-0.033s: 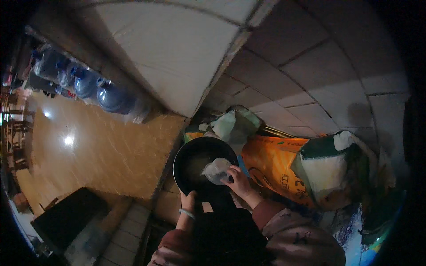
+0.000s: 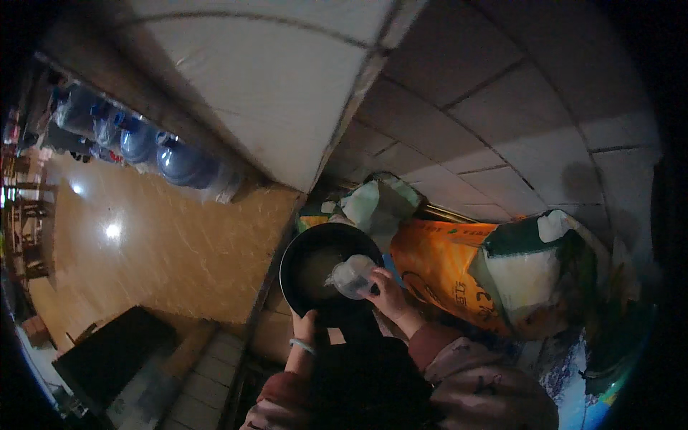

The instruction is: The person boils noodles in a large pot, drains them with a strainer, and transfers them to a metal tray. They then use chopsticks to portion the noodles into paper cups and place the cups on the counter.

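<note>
Here, in the head view, the right hand [image 2: 387,295] grips a clear plastic cup [image 2: 352,276], tipped over the black pot [image 2: 326,269] that sits just beside the orange sack [image 2: 444,276]. The left hand [image 2: 304,324] clasps the pot's near rim, bracelet at the wrist. To do this well, I judge the cup's mouth should stay inside the rim and the pot be held level. Both forearms rise from the lower edge, the right wrist bent inward.
</note>
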